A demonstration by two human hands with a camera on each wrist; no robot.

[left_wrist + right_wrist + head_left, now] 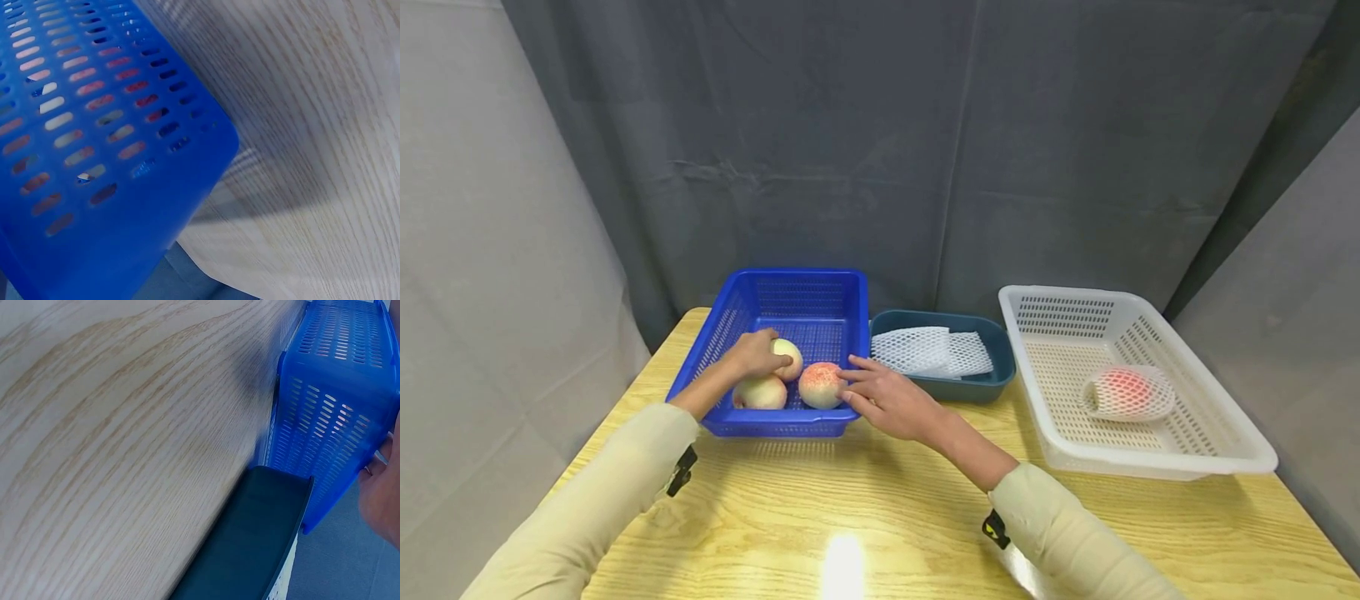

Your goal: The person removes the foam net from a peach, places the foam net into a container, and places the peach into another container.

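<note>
Inside the blue basket [842, 428] are three peaches. My left hand [752, 354] reaches over its left side and grips a pale yellow peach [787, 358], thumb on the near side. Just below that hand lies another pale peach [760, 393]. A red-speckled peach [820, 385] sits to the right. My right hand [891, 400] extends over the basket's right rim, its fingers spread and the fingertips at the red-speckled peach's side. In the left wrist view the basket wall [125, 206] hides my left hand. Part of my right hand [381, 500] shows at the right wrist view's edge.
A dark teal tray [1000, 375] holding white foam net sleeves [917, 350] stands right of the basket. Farther right, a white basket [1150, 461] holds a peach in a foam net [1129, 394]. All stand on a wooden table [760, 517], before a grey curtain.
</note>
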